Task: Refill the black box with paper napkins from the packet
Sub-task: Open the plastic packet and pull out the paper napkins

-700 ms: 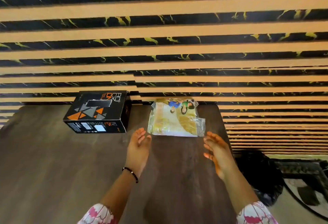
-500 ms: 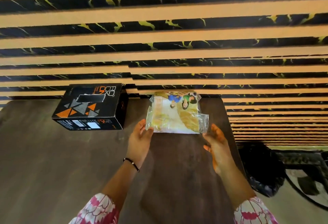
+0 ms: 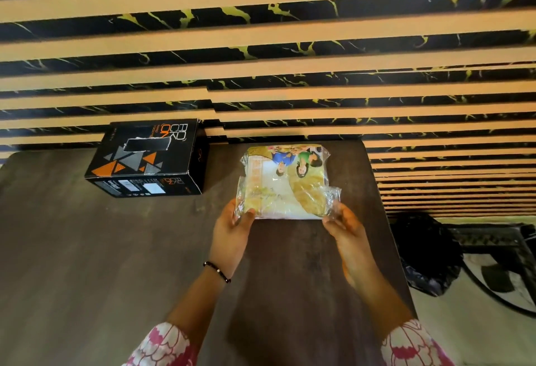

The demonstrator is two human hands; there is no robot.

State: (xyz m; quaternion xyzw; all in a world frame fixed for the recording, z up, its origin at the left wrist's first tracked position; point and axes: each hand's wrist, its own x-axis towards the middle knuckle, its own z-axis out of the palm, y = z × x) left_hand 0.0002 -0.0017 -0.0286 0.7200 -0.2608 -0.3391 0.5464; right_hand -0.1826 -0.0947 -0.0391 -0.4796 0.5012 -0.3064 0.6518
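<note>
Both hands (image 3: 232, 228) on napkin packet (image 3: 285, 183)

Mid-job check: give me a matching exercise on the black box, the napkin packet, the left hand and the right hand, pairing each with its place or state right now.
Things:
1. black box
2. napkin packet
3. left hand
4. right hand

Places or states:
A. grips the packet's near right corner
B. lies on the table between both hands, far end toward the striped wall
C. stands apart at the table's far left, slot facing up
D. grips the packet's near left corner, bracelet on the wrist

Pairs: 1-C, 2-B, 3-D, 4-A
</note>
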